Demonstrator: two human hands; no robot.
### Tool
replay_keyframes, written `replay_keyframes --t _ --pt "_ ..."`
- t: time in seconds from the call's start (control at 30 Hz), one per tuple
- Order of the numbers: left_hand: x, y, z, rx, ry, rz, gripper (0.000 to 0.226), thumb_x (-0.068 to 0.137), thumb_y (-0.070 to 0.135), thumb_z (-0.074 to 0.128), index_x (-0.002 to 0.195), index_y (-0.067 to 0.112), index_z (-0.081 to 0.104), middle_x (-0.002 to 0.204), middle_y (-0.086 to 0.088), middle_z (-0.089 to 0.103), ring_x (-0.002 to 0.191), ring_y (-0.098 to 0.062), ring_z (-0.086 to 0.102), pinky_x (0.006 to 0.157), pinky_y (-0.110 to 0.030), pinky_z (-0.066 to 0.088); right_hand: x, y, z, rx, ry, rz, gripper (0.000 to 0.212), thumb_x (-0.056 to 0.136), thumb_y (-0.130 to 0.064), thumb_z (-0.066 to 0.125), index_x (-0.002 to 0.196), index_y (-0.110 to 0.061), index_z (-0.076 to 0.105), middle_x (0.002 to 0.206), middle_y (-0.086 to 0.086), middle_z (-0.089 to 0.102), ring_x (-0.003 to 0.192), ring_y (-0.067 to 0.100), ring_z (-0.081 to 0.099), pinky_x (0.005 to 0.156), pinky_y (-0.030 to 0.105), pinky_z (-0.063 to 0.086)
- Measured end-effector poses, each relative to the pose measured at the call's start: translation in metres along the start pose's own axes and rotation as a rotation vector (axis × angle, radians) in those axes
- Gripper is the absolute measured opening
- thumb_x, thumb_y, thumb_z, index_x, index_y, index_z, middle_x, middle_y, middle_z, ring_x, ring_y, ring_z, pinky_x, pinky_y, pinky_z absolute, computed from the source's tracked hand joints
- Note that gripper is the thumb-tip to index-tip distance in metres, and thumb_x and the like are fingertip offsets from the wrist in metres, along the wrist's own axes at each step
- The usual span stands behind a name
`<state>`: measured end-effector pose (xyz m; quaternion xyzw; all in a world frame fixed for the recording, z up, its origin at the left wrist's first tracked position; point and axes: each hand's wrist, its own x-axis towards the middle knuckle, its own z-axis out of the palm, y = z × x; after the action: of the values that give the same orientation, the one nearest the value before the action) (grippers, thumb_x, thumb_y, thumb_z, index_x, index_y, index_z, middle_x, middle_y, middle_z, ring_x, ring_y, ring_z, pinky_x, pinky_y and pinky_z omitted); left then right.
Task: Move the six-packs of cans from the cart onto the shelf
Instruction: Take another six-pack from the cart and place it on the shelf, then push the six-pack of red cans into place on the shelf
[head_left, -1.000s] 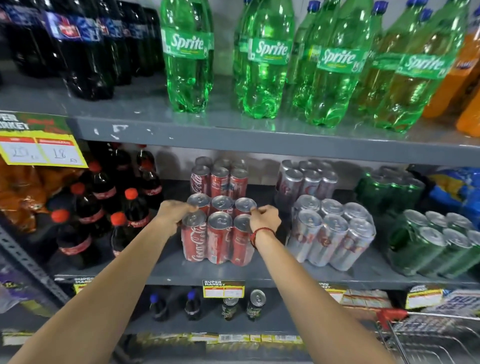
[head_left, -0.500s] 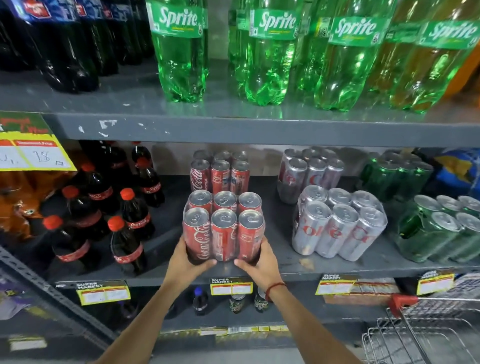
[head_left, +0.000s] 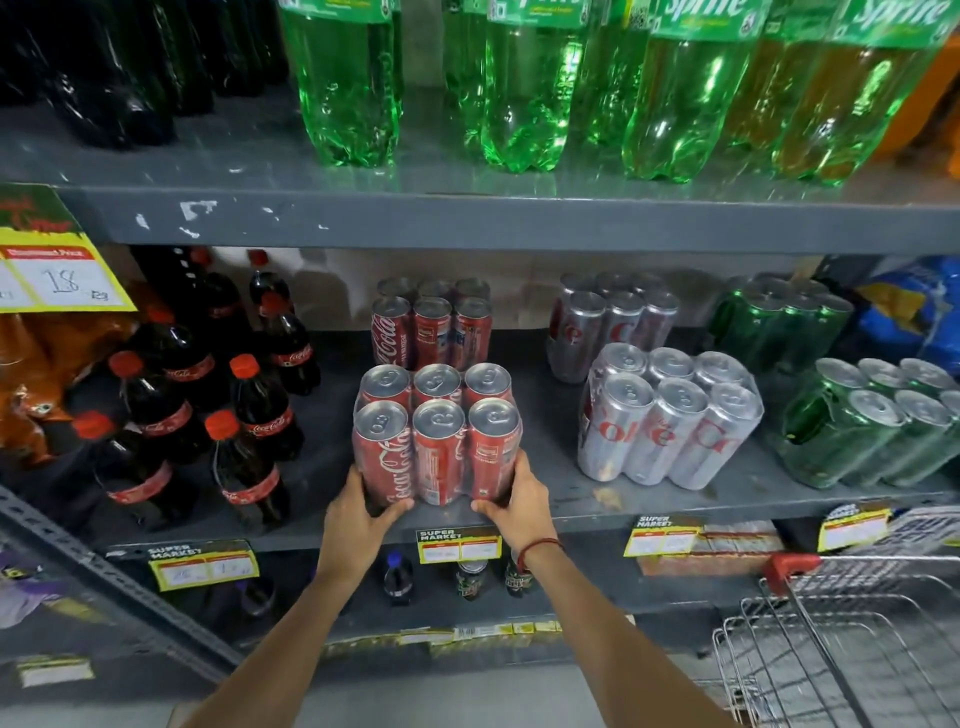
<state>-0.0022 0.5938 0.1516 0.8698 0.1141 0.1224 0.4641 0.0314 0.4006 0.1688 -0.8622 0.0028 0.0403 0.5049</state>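
A shrink-wrapped six-pack of red Coca-Cola cans stands upright at the front of the grey middle shelf. My left hand grips its lower left corner and my right hand, with a red cord on the wrist, grips its lower right corner. Behind it stands a second red six-pack. To the right are two silver Coke six-packs, then green can six-packs. The wire cart with a red handle is at the bottom right; no packs show in the visible part.
Small cola bottles with red caps crowd the shelf to the left of the red pack. Large green Sprite bottles fill the shelf above. A diagonal metal brace crosses the lower left. Price tags line the shelf edge.
My hands have dropped from the top of the red six-pack to its lower corners. The pack now sits nearer the shelf's front edge, and the view has tilted down.
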Motion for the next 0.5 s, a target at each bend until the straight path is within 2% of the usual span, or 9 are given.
replay_keyframes --t 0.37,0.5 --pt "-0.0074 -0.0047 -0.0042 0.019 -0.001 0.019 0.067 0.067 0.023 0.081 0.124 0.004 0.049 0.115 -0.011 0.069 0.105 -0.025 0.065 0.086 -0.032 0.052 -0.0049 0.0048 0.0008 0.005 0.021 -0.001 0.068 0.068 -0.009 0.078 0.127 -0.009 0.043 0.125 0.011 0.062 0.117 0.025 0.058 0.103 0.038 0.046" --pt "-0.0106 -0.0074 -0.0039 0.026 -0.006 0.001 0.066 0.069 0.024 0.08 0.124 0.005 0.049 0.112 -0.011 0.07 0.102 -0.024 0.065 0.083 -0.033 0.052 -0.0079 0.0052 -0.0006 0.017 0.006 -0.006 0.068 0.069 -0.009 0.077 0.128 -0.009 0.043 0.126 0.01 0.062 0.118 0.025 0.057 0.103 0.036 0.046"
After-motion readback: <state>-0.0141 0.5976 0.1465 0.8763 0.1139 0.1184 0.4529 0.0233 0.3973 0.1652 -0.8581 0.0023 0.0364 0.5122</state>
